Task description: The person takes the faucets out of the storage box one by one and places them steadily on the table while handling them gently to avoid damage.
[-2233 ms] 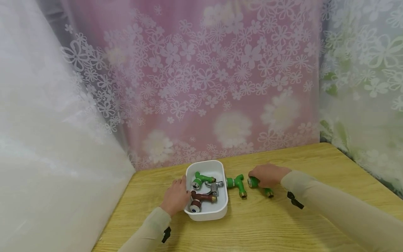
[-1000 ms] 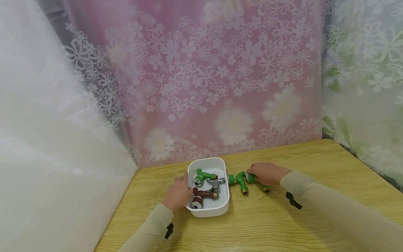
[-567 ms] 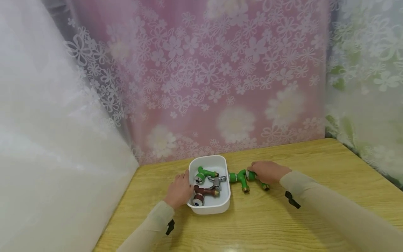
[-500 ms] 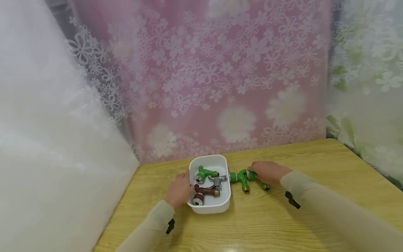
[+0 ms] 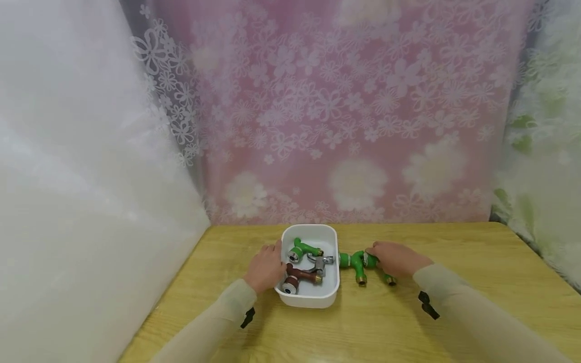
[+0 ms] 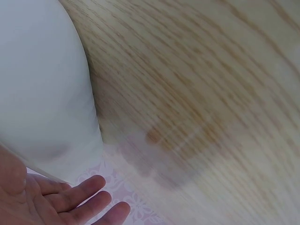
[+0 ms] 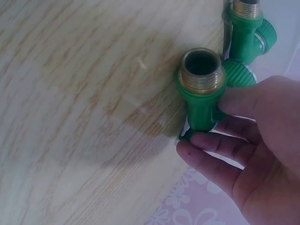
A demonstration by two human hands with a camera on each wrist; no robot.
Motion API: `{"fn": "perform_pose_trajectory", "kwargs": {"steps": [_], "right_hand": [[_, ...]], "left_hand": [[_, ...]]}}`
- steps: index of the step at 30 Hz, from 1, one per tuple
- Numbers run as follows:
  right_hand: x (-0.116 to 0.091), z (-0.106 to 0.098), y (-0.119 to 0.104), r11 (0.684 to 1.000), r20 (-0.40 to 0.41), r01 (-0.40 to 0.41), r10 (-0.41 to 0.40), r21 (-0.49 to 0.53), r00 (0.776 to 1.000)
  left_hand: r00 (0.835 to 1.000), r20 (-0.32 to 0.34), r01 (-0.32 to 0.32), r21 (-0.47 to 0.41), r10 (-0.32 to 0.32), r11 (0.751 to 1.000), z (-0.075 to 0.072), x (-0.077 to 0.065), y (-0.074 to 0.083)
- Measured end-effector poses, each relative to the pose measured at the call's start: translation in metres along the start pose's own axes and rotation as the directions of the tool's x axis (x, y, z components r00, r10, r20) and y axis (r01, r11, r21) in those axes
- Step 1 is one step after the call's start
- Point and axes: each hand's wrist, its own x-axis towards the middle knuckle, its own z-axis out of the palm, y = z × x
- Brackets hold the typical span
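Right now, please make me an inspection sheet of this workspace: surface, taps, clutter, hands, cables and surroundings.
Surface: wood-grain table supports the white tub.
Taps: green tap, silver tap and brown tap inside the tub; middle green tap outside its right wall, outer green tap farther right.
Clutter: nothing seen.
Hands: left hand at the tub's left rim; right hand grips the outer green tap.
Cables: nothing seen.
Surroundings: pink floral curtain behind, white sheet left, floral sheet right.
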Motion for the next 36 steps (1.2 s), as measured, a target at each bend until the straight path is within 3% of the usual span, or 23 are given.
{"fn": "perform_pose_trajectory", "kwargs": {"steps": [11, 18, 36], "right_hand": [[0.0013, -0.0004, -0.0006, 0.999, 0.014, 0.006, -0.006, -0.035, 1.0], [-0.0002, -0.0029, -0.0032, 0.998, -0.021, 0.021, -0.022, -0.063, 1.0], [-0.0007, -0.0052, -0.0046, 0.999, 0.017, -0.008, 0.009, -0.041, 1.0]], "left_hand": [[0.998, 0.056, 0.04, -0.019, -0.039, 0.999, -0.0032, 0.0011, 0.0012], [0.997, 0.061, 0.047, -0.016, -0.046, 0.999, -0.0044, 0.0024, 0.0018], [0.998, 0.051, 0.044, 0.02, -0.045, 0.999, -0.0038, 0.0034, 0.0025]]}}
